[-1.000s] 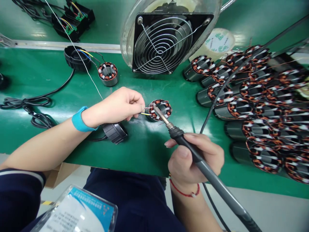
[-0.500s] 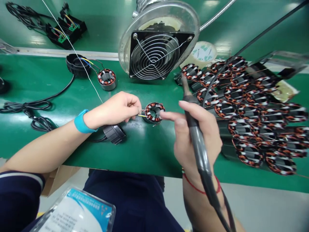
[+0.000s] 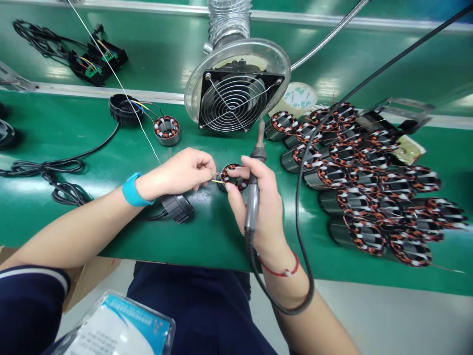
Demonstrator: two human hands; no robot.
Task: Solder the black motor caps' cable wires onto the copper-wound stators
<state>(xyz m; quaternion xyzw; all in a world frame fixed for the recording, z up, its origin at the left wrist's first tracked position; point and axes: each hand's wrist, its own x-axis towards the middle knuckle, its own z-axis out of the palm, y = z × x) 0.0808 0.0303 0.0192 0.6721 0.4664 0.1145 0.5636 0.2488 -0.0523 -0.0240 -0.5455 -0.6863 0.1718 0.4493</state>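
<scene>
A small stator (image 3: pixel 232 173) with copper windings lies on the green bench. My left hand (image 3: pixel 183 171), with a blue wrist strap (image 3: pixel 132 190), pinches a yellow wire (image 3: pixel 216 181) at the stator's left side. My right hand (image 3: pixel 258 202) is closed round a soldering iron (image 3: pixel 254 190) held upright, tip pointing away from me, and its fingertips touch the stator. A black plastic part (image 3: pixel 178 207) lies under my left wrist. A thin solder wire (image 3: pixel 121 88) runs down to my left hand.
A fume-extraction fan (image 3: pixel 236 98) stands behind the stator. Several wound stators (image 3: pixel 365 167) are piled on the right. Another stator (image 3: pixel 167 130) with a black housing (image 3: pixel 123 108) sits far left; black cables (image 3: pixel 48 170) lie coiled at the left. A tape roll (image 3: pixel 301 96) lies behind.
My right hand lifted the iron's tip off the stator, swung it upright and moved left until its fingers reached the stator. My left hand kept its pinch on the wire.
</scene>
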